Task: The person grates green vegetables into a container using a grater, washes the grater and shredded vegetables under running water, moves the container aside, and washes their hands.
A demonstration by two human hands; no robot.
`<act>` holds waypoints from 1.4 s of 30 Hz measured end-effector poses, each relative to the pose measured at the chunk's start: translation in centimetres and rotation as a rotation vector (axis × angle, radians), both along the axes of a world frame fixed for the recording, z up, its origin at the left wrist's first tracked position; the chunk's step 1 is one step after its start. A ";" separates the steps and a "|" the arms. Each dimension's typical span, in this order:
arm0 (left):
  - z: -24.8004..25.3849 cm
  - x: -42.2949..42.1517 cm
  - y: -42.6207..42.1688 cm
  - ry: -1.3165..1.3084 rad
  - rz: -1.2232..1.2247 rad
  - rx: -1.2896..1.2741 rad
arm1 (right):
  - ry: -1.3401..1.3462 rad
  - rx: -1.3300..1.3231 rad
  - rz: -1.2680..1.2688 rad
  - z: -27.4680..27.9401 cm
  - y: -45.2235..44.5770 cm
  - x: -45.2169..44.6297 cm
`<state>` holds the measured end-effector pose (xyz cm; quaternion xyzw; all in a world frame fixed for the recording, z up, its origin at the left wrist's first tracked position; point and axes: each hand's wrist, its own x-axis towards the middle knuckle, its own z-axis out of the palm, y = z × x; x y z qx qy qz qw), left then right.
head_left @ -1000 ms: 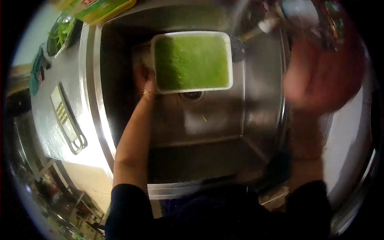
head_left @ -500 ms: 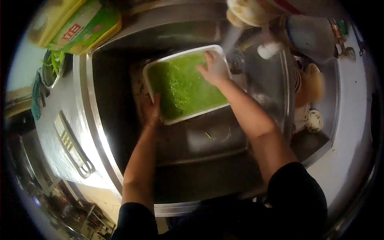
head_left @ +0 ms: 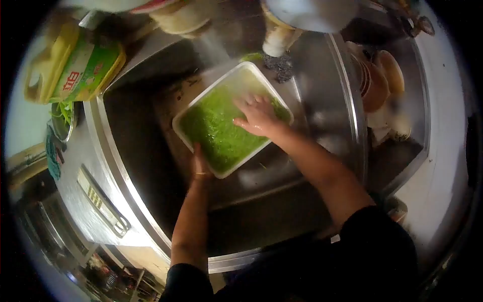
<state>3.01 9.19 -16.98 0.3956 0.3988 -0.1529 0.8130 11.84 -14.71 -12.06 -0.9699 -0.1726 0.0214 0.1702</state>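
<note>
A white rectangular tray (head_left: pixel 177 124) stands tilted to the view in the metal sink, filled with water and shredded green pieces (head_left: pixel 216 132). My left hand (head_left: pixel 199 163) grips the tray's near left edge, its fingers partly hidden under the rim. Over the right part of the tray, my right hand (head_left: pixel 255 115) lies at the water's surface with fingers spread, holding nothing I can see. Beyond the far rim, a dark scouring pad (head_left: pixel 279 68) rests in the sink.
On the left counter are a grater (head_left: pixel 103 202), a yellow-green jug (head_left: pixel 83 75) and a bowl with green vegetables (head_left: pixel 63 118). Stacked bowls (head_left: pixel 372 85) stand in a right-hand basin. Pale containers (head_left: pixel 183 17) hang over the sink's far edge.
The tray has turned in the sink and the view has shifted. My right hand, earlier off at the right, came over the tray and moved towards its middle. My left hand stays at the edge.
</note>
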 end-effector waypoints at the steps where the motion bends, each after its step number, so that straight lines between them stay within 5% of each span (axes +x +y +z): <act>1: -0.9 -0.4 0.4 -0.055 -0.032 -0.032 | -0.016 0.021 -0.001 0.9 0.0 -0.6; 6: 3.5 -0.9 -0.8 0.002 -0.055 0.036 | -0.066 0.325 -0.392 4.7 -2.6 -3.9; 8: 1.0 -1.4 0.0 -0.088 -0.045 -0.021 | -0.117 0.321 -0.431 4.4 -2.6 -4.6; 16: 8.9 0.0 0.6 -0.204 0.012 -0.040 | -0.103 0.257 -0.600 6.5 1.7 -0.8; 42: 20.4 -7.5 -0.5 -0.299 0.250 -0.028 | -0.112 0.509 -0.421 11.9 7.0 -1.6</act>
